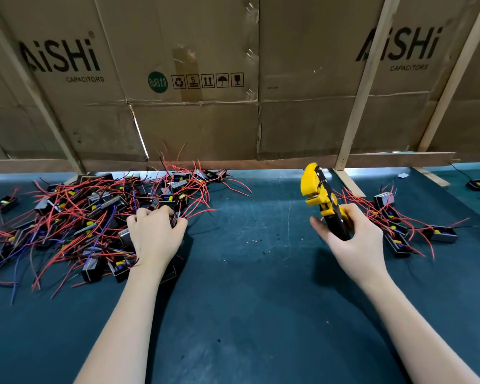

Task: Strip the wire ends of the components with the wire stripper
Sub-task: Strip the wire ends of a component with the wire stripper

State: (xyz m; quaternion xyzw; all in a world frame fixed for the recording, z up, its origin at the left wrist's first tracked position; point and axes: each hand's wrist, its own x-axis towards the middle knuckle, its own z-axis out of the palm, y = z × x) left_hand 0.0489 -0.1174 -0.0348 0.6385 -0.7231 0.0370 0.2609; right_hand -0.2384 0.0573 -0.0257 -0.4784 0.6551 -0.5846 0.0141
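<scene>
A big heap of small black components (75, 217) with red, blue and black wires covers the left of the dark blue-green table (247, 273). My left hand (155, 234) lies at the heap's right edge, fingers curled round one black component (175, 218) whose red wires stick out to the right. My right hand (349, 239) grips the black handles of a yellow wire stripper (320, 198), held upright above the table with its jaws pointing up and away. A smaller group of components (399, 223) with red wires lies just right of that hand.
A wall of brown cardboard boxes (233, 79) with wooden slats (363, 87) stands along the table's far edge. One more component (477, 184) sits at the far right. Tiny red insulation scraps (254, 241) dot the table between my hands.
</scene>
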